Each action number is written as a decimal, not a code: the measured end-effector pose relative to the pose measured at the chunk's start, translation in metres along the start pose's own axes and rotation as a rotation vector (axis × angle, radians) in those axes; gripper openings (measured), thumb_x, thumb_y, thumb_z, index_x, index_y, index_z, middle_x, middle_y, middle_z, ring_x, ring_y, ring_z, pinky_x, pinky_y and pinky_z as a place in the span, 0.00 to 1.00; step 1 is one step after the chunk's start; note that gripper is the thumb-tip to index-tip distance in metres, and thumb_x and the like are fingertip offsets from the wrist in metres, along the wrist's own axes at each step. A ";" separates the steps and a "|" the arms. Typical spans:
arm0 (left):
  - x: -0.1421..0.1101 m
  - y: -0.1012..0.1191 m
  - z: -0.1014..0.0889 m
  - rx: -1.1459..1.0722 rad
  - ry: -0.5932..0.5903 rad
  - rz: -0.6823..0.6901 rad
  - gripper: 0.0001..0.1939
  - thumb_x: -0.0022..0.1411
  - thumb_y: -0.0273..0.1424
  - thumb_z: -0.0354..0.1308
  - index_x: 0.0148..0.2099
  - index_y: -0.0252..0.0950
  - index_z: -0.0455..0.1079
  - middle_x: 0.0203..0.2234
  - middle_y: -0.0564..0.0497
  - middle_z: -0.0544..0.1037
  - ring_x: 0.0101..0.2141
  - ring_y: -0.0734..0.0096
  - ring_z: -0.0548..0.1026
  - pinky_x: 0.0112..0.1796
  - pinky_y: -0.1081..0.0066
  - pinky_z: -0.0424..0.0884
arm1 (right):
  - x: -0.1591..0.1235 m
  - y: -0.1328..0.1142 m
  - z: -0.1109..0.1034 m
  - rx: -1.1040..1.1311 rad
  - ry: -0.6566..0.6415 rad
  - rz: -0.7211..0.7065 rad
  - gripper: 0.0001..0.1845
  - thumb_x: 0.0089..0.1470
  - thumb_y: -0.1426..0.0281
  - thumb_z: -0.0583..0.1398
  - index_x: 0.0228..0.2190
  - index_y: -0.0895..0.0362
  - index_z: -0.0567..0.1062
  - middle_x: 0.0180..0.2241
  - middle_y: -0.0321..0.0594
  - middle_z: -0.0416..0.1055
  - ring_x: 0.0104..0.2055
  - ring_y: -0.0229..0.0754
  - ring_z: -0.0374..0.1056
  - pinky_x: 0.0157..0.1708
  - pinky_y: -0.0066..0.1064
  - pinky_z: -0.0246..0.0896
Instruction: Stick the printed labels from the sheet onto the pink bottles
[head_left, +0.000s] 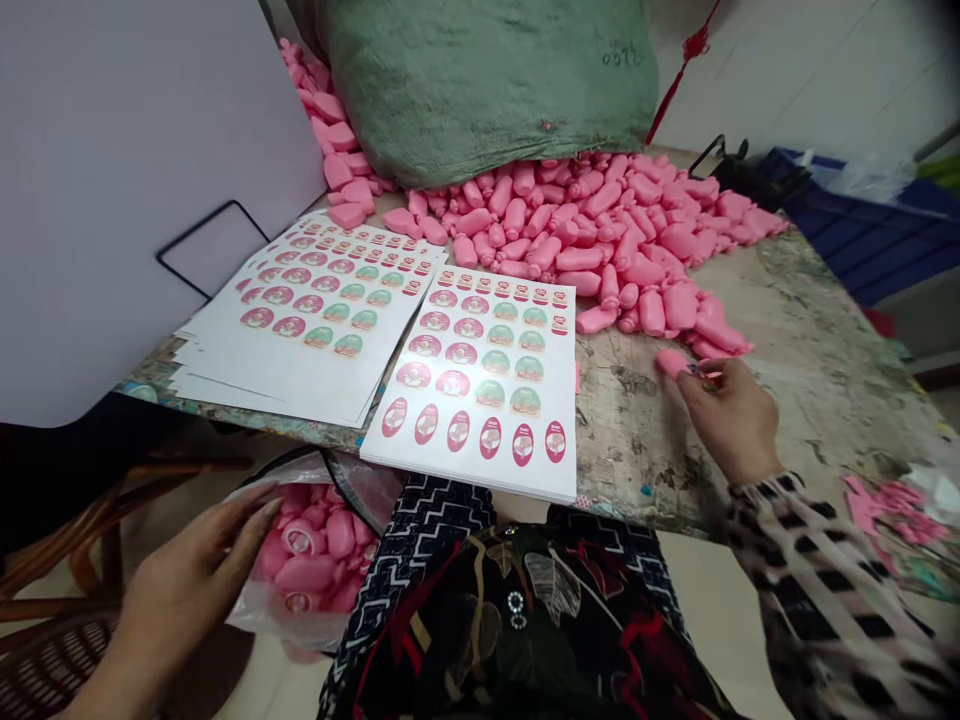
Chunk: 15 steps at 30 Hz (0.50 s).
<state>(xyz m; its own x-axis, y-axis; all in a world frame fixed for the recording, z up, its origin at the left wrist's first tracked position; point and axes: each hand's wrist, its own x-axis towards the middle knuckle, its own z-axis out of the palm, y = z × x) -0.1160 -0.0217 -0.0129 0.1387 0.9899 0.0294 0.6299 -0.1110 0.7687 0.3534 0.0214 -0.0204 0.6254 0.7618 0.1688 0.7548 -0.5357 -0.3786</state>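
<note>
My left hand (199,560) hangs over a plastic bag (300,628) below the table edge, fingers stretched out and holding nothing. Inside the bag are pink bottles (306,572), a few with oval stickers on them. On the right of the table, my right hand (731,415) pinches a small pink bottle (673,362) in front of the heap. Something small and dark shows by those fingertips, too unclear to name. Between my hands, a stack of sticker sheets (480,480) lies at the front edge, with rows of pink, green and red labels.
A heap of pink bottles (585,220) covers the back of the table under a large green sack (487,80). More sticker sheets (300,385) are piled to the left beside a pale panel (135,180). Pink scraps (892,510) lie at right; a blue crate (847,230) stands behind.
</note>
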 end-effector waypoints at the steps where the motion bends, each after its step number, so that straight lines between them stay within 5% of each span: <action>1: 0.006 0.014 0.008 0.036 -0.007 0.049 0.28 0.54 0.47 0.56 0.56 0.43 0.64 0.40 0.46 0.76 0.43 0.57 0.71 0.41 0.61 0.71 | -0.011 -0.009 -0.006 0.131 0.019 -0.011 0.22 0.50 0.54 0.57 0.39 0.58 0.72 0.31 0.46 0.71 0.30 0.43 0.64 0.30 0.35 0.53; 3: 0.016 0.040 0.029 0.098 -0.044 0.167 0.29 0.55 0.46 0.56 0.57 0.44 0.62 0.45 0.45 0.74 0.47 0.55 0.69 0.45 0.58 0.68 | -0.042 -0.033 -0.019 0.458 -0.128 -0.081 0.19 0.47 0.55 0.60 0.35 0.56 0.71 0.28 0.40 0.70 0.27 0.39 0.61 0.28 0.32 0.55; 6: 0.024 0.070 0.065 0.161 -0.109 0.401 0.30 0.55 0.42 0.57 0.59 0.44 0.58 0.53 0.44 0.67 0.53 0.53 0.64 0.51 0.55 0.62 | -0.098 -0.071 -0.034 0.800 -0.627 -0.095 0.14 0.45 0.58 0.62 0.29 0.55 0.71 0.23 0.35 0.68 0.25 0.37 0.61 0.26 0.29 0.57; 9: 0.027 0.089 0.093 0.081 -0.321 0.577 0.30 0.57 0.39 0.56 0.60 0.43 0.57 0.52 0.42 0.69 0.51 0.54 0.66 0.50 0.55 0.61 | -0.137 -0.091 -0.040 0.985 -0.972 -0.077 0.12 0.46 0.60 0.63 0.25 0.55 0.68 0.22 0.31 0.66 0.25 0.35 0.61 0.26 0.28 0.58; 12: 0.032 0.100 0.104 -0.108 -0.564 0.472 0.20 0.61 0.34 0.51 0.56 0.42 0.62 0.39 0.47 0.76 0.38 0.63 0.73 0.40 0.65 0.66 | -0.139 -0.082 -0.035 1.028 -1.013 -0.125 0.10 0.49 0.61 0.61 0.33 0.53 0.69 0.30 0.33 0.68 0.32 0.36 0.64 0.32 0.29 0.61; 15: 0.041 0.102 0.105 -0.164 -0.533 0.296 0.09 0.61 0.33 0.50 0.41 0.40 0.69 0.29 0.53 0.74 0.30 0.69 0.70 0.33 0.71 0.64 | -0.116 -0.059 -0.020 0.800 -0.757 -0.261 0.13 0.56 0.60 0.55 0.42 0.50 0.69 0.35 0.36 0.69 0.36 0.39 0.65 0.36 0.32 0.61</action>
<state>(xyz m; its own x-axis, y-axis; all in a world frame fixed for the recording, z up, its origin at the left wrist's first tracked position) 0.0341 -0.0014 -0.0005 0.6776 0.7347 -0.0338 0.3870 -0.3171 0.8658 0.2399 -0.0431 0.0009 -0.0190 0.9864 -0.1632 0.3311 -0.1478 -0.9319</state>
